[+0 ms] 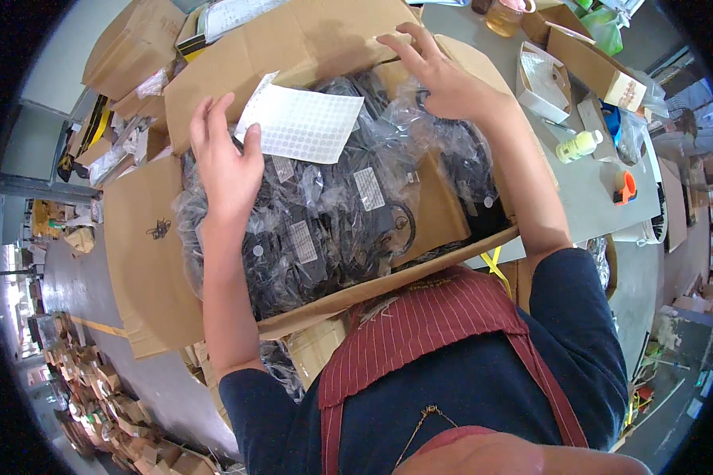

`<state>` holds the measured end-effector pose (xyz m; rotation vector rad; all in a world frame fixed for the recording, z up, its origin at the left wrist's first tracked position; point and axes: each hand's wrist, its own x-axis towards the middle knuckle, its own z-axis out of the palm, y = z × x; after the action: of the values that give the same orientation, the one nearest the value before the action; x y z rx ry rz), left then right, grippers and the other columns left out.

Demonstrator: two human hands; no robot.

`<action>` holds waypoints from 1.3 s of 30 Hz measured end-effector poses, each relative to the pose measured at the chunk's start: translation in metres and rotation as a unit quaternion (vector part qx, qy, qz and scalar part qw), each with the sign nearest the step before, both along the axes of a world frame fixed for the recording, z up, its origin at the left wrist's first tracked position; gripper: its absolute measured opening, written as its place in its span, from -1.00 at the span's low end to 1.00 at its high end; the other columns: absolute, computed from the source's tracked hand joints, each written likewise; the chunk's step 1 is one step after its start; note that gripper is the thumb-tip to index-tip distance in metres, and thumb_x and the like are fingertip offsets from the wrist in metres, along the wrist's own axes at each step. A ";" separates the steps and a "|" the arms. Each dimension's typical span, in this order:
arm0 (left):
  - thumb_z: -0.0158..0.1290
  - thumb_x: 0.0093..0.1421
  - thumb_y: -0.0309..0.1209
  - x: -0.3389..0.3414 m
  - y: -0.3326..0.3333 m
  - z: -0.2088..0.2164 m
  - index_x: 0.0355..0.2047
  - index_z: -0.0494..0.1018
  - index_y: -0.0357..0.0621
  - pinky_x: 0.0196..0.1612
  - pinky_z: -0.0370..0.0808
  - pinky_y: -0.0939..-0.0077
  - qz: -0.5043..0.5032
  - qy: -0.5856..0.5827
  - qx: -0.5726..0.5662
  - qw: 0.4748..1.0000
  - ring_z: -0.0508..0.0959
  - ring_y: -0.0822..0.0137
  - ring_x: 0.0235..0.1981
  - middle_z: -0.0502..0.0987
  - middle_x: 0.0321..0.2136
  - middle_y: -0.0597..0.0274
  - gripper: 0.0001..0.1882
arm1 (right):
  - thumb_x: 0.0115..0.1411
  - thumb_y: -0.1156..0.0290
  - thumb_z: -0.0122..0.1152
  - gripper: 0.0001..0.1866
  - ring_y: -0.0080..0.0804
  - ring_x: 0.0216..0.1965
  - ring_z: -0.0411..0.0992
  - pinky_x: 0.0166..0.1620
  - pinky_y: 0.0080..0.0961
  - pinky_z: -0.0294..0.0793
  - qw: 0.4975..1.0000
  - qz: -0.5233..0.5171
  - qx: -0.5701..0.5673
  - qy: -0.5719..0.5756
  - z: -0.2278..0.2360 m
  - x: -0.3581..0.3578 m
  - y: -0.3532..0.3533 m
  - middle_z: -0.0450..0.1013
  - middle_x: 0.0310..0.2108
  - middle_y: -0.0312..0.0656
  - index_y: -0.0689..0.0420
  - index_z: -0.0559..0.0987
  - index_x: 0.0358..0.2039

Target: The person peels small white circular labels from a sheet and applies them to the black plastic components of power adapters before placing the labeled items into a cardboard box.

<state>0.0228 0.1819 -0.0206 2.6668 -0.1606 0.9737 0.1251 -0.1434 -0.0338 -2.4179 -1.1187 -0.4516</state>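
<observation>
A large open cardboard box (139, 237) sits in front of me, packed with dark items in clear plastic bags (301, 214), several with white labels. A white sheet of small round stickers (305, 123) lies on the bags toward the back left. My left hand (228, 162) is at the sheet's left edge, thumb tip overlapping it, fingers spread apart and not closed on it. Over the far right part of the box, my right hand (451, 79) has curved, parted fingers and no visible object in it. A brown cardboard piece (436, 210) stands among the bags on the right.
On the grey table (562, 214) to the right are a small bottle with pale yellow liquid (580, 146), an orange tape dispenser (624, 188) and a small white box (543, 83). More cartons (135, 47) stand at the back left. Boxes pile up on the floor at lower left.
</observation>
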 end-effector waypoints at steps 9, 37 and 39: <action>0.19 0.16 -0.54 -0.023 -0.046 -0.002 0.20 0.32 -0.13 0.13 0.44 0.31 -0.190 0.083 -0.260 0.943 0.39 0.19 0.16 0.20 0.25 0.06 -0.42 | -0.20 0.89 -0.03 -0.07 0.18 0.25 0.21 0.08 -0.16 0.44 0.996 -0.018 -0.008 -0.084 0.027 -0.036 0.017 0.06 0.27 0.09 0.03 0.22 0.28; 0.09 0.26 -0.54 -0.058 -0.088 -0.002 0.23 0.24 -0.16 0.04 0.53 0.31 -0.313 0.366 -0.510 0.713 0.52 0.23 0.00 0.46 -0.03 -0.01 -0.47 | -0.18 0.85 -0.07 -0.23 -0.16 -0.13 0.46 -0.12 -0.31 0.51 0.983 -0.046 0.117 -0.133 0.045 -0.035 0.009 0.31 0.12 -0.15 -0.01 0.48 0.10; 0.10 0.29 -0.48 -0.065 -0.087 0.001 0.23 0.24 -0.14 0.03 0.50 0.33 -0.330 0.413 -0.510 0.678 0.57 0.23 -0.07 0.51 -0.06 -0.04 -0.48 | -0.17 0.85 -0.05 -0.23 -0.23 -0.20 0.47 -0.20 -0.40 0.51 0.957 -0.072 0.102 -0.264 0.065 -0.029 -0.004 0.34 0.11 -0.15 0.01 0.48 0.11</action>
<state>-0.0423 0.0945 -0.0194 1.4981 -0.2432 -0.3863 0.0960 -0.1472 0.0307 -2.2599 -1.0308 -1.2530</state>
